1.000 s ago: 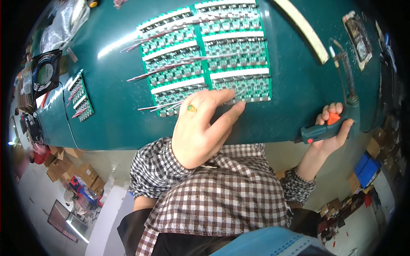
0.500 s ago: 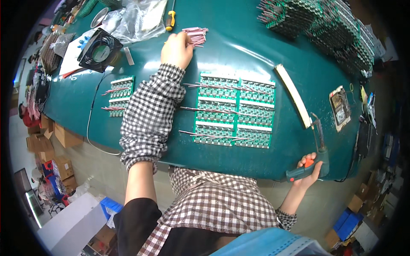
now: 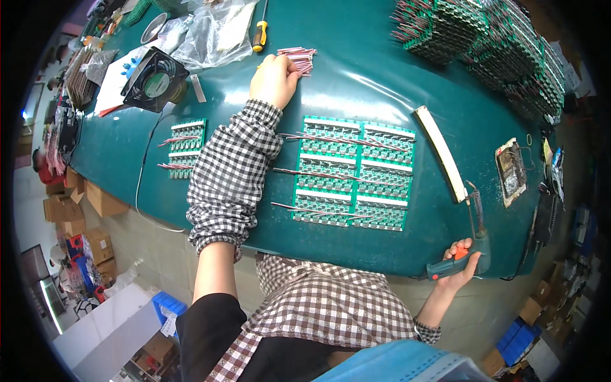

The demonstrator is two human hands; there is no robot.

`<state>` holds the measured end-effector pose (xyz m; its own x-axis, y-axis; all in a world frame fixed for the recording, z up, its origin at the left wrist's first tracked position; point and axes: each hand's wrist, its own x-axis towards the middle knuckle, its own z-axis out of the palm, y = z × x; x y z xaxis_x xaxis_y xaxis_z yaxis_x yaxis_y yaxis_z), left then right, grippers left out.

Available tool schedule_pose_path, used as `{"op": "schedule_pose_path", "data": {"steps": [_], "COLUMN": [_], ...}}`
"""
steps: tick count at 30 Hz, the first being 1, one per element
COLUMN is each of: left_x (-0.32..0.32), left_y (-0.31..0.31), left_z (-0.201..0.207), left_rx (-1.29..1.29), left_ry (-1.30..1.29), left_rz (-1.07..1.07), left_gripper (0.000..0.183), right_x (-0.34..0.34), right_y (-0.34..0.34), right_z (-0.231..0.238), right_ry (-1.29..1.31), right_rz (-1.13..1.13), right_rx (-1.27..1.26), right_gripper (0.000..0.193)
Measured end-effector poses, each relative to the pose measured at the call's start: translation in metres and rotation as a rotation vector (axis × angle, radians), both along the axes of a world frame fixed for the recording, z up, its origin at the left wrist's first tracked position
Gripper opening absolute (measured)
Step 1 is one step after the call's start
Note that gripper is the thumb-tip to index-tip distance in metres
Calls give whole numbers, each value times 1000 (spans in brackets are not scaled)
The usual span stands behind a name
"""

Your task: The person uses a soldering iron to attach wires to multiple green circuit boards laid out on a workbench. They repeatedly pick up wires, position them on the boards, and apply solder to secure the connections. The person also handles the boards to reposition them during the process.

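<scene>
Table [image 3: 356,83]: green top, under and all round the panel [image 3: 354,186].
Stack [image 3: 484,48]: many green boards with reddish wires, beyond the panel to the right.
Panel: green, two columns of three sections with white bars; three rows of leads [image 3: 312,172] lie across it, ends past its left edge.
Bag [image 3: 213,38]: clear plastic, beyond the panel to the left.
Fan [image 3: 153,83]: black square frame, left of the panel and farther off.
Gun [image 3: 482,251]: dark green, orange trigger, right of the panel's near corner, tip beside the strip [image 3: 440,153]; contact cannot be told.
Strip: pale, slightly curved, right of the panel.
Small board [image 3: 185,148]: green, two white bars, left of the panel.
Right hand [image 3: 453,277]: right of the panel's near corner, closed round the gun's grip.
Left hand [image 3: 275,79]: beyond the panel's far left corner, fingers curled at the wires [image 3: 299,58]; whether any is gripped cannot be told.
Screwdriver [image 3: 259,37]: yellow-and-black handle, beyond the panel's left side.
Wires: loose pinkish bundle, beyond the panel's far left corner.
</scene>
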<state>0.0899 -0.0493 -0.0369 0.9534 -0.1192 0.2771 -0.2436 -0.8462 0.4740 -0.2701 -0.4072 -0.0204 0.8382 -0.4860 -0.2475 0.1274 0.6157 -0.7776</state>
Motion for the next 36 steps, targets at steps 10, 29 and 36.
{"op": "schedule_pose_path", "data": {"steps": [10, 29, 36], "left_x": [0, -149, -231], "left_y": [0, -67, -98], "left_z": [7, 114, 88], "left_rx": [-101, -1098, -660], "left_ry": [62, 972, -27], "left_rz": [-34, -547, -707], "left_gripper": [11, 18, 23], "right_x": [0, 18, 44], "right_y": [1, 28, 81], "right_z": [1, 40, 54], "right_ry": [-41, -93, -97], "right_rz": [22, 115, 150], "right_rx": [31, -65, -269], "right_gripper": [35, 41, 34]}}
